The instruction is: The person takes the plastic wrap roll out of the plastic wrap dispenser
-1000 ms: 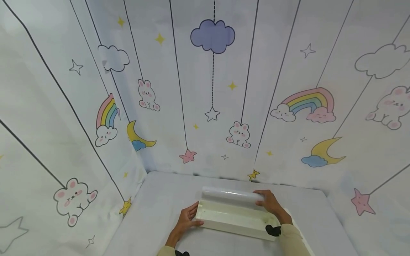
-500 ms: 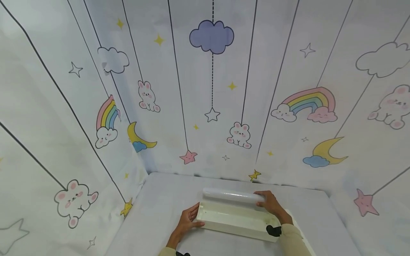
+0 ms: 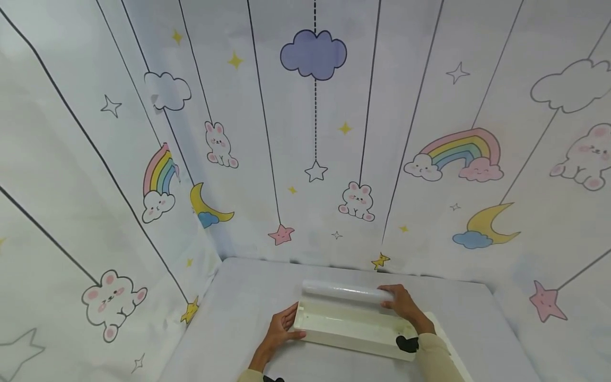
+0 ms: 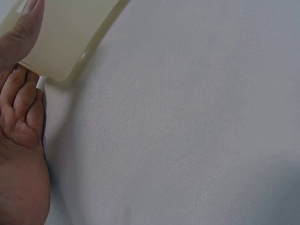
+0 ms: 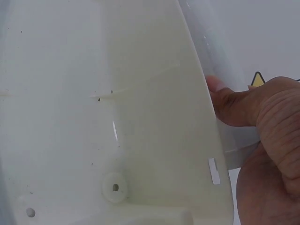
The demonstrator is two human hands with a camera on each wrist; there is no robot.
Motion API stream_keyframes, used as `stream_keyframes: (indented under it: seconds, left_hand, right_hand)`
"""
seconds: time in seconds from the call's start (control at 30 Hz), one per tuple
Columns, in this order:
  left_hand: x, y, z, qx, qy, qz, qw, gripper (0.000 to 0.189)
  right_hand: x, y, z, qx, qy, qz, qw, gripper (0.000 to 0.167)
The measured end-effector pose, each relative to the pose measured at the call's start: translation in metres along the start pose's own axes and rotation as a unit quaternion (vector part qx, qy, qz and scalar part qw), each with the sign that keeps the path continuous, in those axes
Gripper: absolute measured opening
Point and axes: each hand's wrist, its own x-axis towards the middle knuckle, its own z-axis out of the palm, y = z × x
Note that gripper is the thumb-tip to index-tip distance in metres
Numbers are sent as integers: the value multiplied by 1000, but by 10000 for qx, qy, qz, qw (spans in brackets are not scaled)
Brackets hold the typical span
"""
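A long cream plastic trough [image 3: 353,345], like the base of a cling film dispenser, lies open side up on the table. My left hand [image 3: 279,329] grips its left end, thumb along the near side and fingers round the end; the left wrist view shows that thumb over the box's corner [image 4: 75,37]. Just behind the trough is a glossy roll of cling film [image 3: 339,291]. My right hand [image 3: 406,305] reaches over the trough and holds the roll's right end. In the right wrist view the trough's wall [image 5: 159,117] partly covers the roll [image 5: 206,37] and fingertips.
A narrow cream strip [image 3: 436,323] shows beside the right forearm, mostly hidden by the sleeve. White cloth covers the table [image 3: 248,286]. Printed white sheets [image 3: 315,212] rise along the back and sides.
Both hands keep their holds on the trough and the roll. The whole scene shifts slightly with the head camera; little else differs.
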Motion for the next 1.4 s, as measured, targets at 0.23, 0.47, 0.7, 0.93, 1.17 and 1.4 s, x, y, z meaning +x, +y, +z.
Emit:
stream_keyframes:
  seconds: [0.23,0.47,0.7,0.93,1.17,1.4]
  left_hand:
    - [-2,2,2,128,-35,67,9999,106]
    - [0,1,0,68,21,-102,9999,108]
    - [0,3,0,-14,13,-152,9999,110]
    - [0,4,1,-136,-58,-167,9998,110]
    - [-1,9,4,51,23,-220,9997,105]
    - [-5,19,8,180,95,-325,9993,101]
  right_hand:
    - [0,3,3,-27,-16,-58,10000,45]
    - [2,2,4,-84,-74,-44,9999,46]
    - [3,0,5,-166,-119,44,9998,47]
    - [-1,1,8,-171,-37,155,9997,49]
    - [-5,4,13,-422,57,113,9990,51]
    - [-4,3,17,-617,99,246,9977,50]
